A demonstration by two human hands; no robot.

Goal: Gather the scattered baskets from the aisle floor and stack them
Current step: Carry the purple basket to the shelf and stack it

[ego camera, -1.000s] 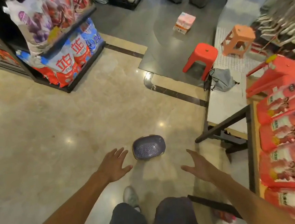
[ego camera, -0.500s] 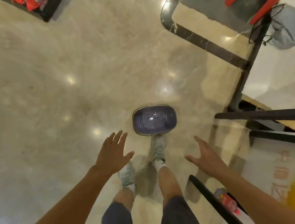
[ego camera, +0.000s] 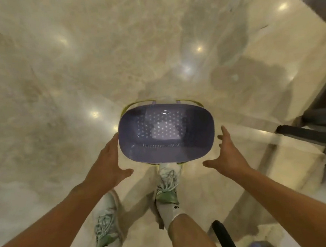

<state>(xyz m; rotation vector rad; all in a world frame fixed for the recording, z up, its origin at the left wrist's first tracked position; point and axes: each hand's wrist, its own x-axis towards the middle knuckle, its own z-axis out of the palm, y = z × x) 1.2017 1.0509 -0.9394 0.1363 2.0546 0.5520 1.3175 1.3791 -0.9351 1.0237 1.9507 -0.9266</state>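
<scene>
Left hand (ego camera: 107,164) spread wide, fingertips at the left wall of the basket (ego camera: 166,132) — contact uncertain, nothing gripped. Purple perforated plastic basket, rounded oblong, yellow-green handles folded down, upright on glossy marble floor (ego camera: 47,94) between both hands. Right hand (ego camera: 227,154) equally splayed, just beside the right wall — empty.

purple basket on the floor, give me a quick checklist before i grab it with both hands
1. Basket upright, open side up: ok.
2. Basket holds nothing: ok, only its perforated bottom shows.
3. Left hand open beside the left wall: ok; contact cannot tell.
4. Right hand open beside the right wall: ok, a gap shows, not touching.
5. Yellow handles folded down out of the way: ok.
6. Right shoe clear of the basket: not ok, its toe sits at the near rim.
</scene>
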